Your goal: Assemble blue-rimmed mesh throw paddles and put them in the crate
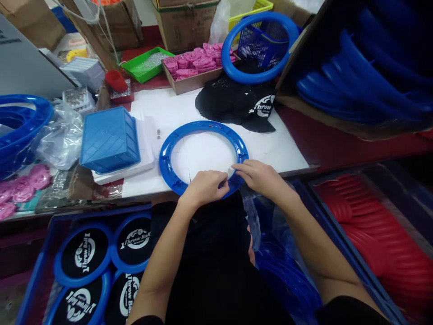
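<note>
A blue plastic ring (pixel 165 158) with its hollow, studded side up lies on the white work surface. At its near edge, my left hand (pixel 206 186) is closed on the rim with bent fingers. My right hand (pixel 260 178) pinches the ring's right side, fingertips at the inner edge; whether a small part is also between them I cannot make out. Behind the ring lie black fabric pieces (pixel 223 100) printed "Throw Ball". Another blue ring (pixel 233 74) rests partly on that fabric, leaning up at the back. Two tiny metal pieces (pixel 158 134) sit left of the ring.
An upturned blue basket (pixel 110 140) stands left. Behind are a green tray (pixel 144 65) and a box (pixel 189 83) of pink pieces. A carton (pixel 304 101) of blue rings stands right. Below are printed discs (pixel 84 253) in a crate and red parts (pixel 372 243).
</note>
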`<state>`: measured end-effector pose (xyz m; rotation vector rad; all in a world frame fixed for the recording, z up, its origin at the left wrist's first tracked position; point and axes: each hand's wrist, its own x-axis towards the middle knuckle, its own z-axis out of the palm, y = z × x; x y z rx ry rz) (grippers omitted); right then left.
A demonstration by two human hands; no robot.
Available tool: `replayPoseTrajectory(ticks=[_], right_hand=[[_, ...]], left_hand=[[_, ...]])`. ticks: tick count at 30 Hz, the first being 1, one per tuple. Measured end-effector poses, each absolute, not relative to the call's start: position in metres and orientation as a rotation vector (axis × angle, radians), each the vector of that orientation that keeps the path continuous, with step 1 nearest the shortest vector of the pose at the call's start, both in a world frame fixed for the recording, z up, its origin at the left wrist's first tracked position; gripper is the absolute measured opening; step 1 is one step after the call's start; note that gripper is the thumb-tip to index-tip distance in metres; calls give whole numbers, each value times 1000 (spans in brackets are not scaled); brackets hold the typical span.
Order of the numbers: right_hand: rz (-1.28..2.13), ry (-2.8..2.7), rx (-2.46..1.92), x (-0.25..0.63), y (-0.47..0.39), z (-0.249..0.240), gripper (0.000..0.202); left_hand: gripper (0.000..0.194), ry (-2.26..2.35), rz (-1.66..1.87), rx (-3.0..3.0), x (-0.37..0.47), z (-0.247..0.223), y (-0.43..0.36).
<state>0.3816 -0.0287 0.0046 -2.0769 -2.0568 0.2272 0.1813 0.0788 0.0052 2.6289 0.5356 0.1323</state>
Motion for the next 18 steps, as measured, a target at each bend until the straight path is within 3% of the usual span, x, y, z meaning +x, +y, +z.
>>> replayPoseTrajectory(ticks=[4,12,18], right_hand=[[209,-2070,-2131,366,-37,7,27],[102,-1928,-2350,334,-47,5,29],[353,-1914,-2122,358,-47,8,27]], left_hand=[[28,516,1,2664,182,16,78],[26,683,-131,2730,192,22,55],[23,741,-71,2674,189,13,59]])
